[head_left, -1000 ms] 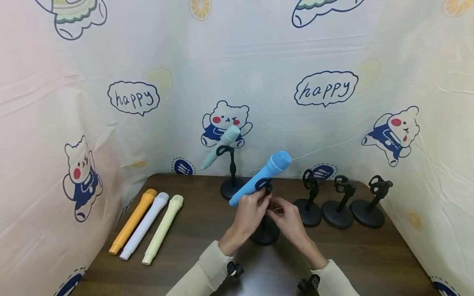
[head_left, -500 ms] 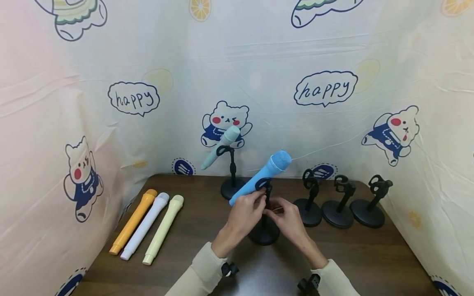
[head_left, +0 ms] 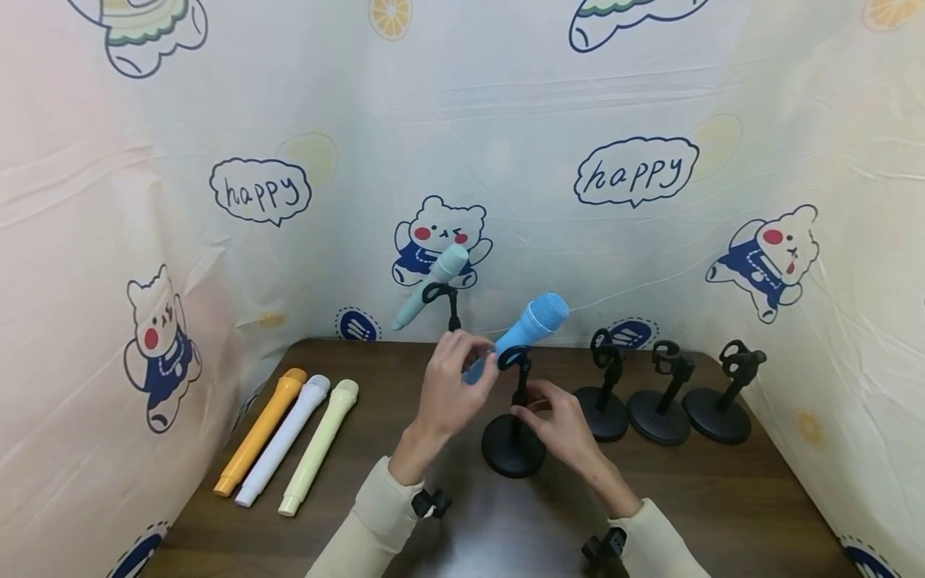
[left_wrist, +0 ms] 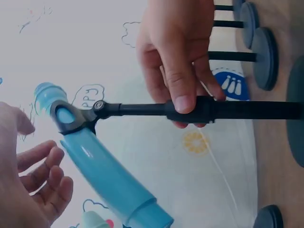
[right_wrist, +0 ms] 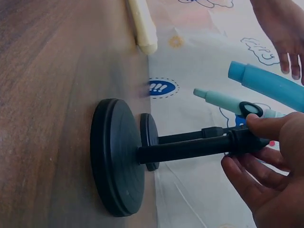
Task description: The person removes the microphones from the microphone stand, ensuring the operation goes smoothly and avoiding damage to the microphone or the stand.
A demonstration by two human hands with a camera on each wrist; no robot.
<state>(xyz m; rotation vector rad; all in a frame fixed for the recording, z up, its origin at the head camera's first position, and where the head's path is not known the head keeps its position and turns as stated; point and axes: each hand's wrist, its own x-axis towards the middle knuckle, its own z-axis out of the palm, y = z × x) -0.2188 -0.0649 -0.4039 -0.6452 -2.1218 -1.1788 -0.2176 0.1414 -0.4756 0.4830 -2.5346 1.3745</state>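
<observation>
Blue toy microphone (head_left: 522, 331): seated tilted in the clip of a black stand (head_left: 515, 446) at the middle of the dark wooden table (head_left: 405, 449), head up and to the right, tail down and to the left. Right hand (head_left: 560, 421): thumb and fingers pinch the stand's upright pole just under the clip; the right wrist view shows the grasp plainly. Left hand (head_left: 448, 389): beside the microphone's lower end, fingers loosely spread and holding nothing, as the left wrist view shows. Pale teal microphone (head_left: 431, 286): clipped in a second stand (head_left: 453, 365) farther back, near the cartoon-printed backdrop (head_left: 650, 201). Three empty black stands (head_left: 661, 401): ranged in a row to the right. Orange microphone (head_left: 258, 432), white microphone (head_left: 282, 441), pale yellow microphone (head_left: 319, 447): lying side by side at the table's left.
</observation>
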